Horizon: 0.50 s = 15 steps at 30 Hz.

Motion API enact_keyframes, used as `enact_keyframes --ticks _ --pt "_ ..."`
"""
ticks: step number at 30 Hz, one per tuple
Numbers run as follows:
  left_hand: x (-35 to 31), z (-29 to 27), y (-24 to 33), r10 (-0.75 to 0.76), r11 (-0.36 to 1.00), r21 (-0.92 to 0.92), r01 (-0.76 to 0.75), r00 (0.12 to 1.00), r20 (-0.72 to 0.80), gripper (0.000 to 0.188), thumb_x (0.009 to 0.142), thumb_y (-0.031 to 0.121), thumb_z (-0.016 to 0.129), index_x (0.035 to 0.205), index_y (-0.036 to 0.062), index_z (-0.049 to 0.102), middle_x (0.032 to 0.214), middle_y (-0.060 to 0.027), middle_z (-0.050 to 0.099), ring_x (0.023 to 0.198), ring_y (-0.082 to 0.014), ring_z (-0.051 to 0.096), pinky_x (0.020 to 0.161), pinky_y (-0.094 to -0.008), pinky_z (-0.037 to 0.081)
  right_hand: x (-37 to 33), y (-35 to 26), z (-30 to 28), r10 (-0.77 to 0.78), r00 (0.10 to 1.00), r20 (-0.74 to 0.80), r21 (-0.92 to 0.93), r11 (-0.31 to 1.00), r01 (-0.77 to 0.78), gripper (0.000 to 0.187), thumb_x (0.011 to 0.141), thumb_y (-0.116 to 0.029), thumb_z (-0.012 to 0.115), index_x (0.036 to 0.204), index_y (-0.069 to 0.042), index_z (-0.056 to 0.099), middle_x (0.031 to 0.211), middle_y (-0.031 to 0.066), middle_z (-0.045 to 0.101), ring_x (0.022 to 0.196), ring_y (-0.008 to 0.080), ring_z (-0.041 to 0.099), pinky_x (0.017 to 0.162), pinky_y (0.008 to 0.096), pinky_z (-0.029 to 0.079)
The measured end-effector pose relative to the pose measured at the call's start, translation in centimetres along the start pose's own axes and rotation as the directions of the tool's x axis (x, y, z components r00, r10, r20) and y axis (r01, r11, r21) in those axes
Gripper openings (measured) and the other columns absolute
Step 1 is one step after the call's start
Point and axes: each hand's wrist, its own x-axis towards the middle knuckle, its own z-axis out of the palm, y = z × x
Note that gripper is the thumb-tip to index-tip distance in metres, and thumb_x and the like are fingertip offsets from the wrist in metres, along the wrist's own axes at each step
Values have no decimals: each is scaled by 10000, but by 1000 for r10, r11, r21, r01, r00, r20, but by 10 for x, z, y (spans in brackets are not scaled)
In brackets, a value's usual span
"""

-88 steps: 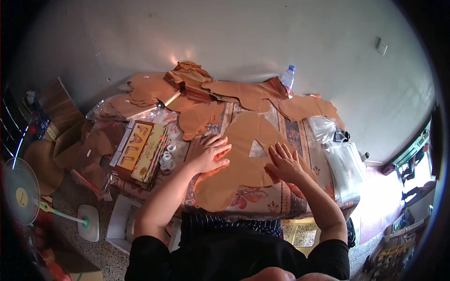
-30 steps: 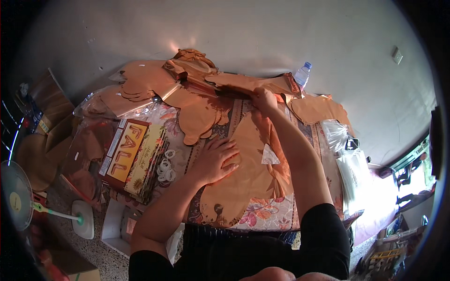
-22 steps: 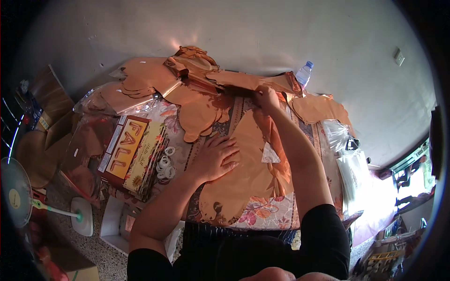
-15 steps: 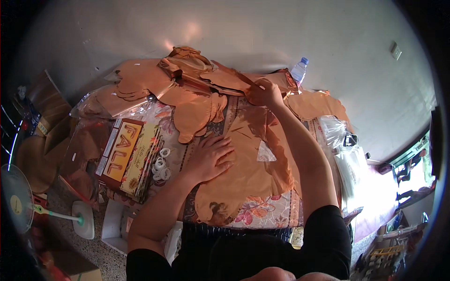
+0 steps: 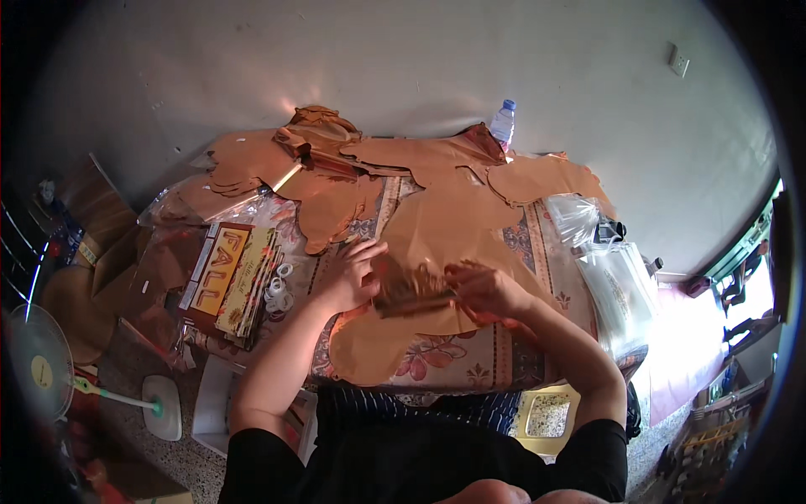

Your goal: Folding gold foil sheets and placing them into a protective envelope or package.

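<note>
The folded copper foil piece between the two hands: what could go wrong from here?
1. Both the left hand and the right hand pinch the folded foil piece; the thin sheet may crease or tear if they pull apart.
2. The large foil cutout lies loose under the hands and may be dragged or wrinkled.
3. The water bottle stands at the table's far edge beside more foil shapes; shifting sheets might tip it.

Clear plastic bottle (image 5: 502, 123) upper centre by wall; white fan (image 5: 38, 363) lower left; plastic bags (image 5: 617, 281) right.
</note>
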Motion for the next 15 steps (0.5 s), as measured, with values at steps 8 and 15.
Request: enact_keyframes --ticks 8,15 --pt "8 -4 13 -22 995 -95 20 1000 -20 434 807 323 739 1178 108 674 1323 -107 588 1314 -268 468 1117 -418 337 -6 -53 -14 394 909 137 343 842 -417 485 800 -272 782 1217 -81 624 1309 162 571 1245 286 521 962 372 485" --pt "6 -3 7 -41 992 -123 40 999 -6 478 807 334 740 1208 87 658 1355 -123 563 1333 -288 446 1118 -418 332 0 -40 30 345 939 -11 -437 843 -315 732 914 -506 536 1474 -76 340 1543 172 287 1461 317 190 1182 513 102"
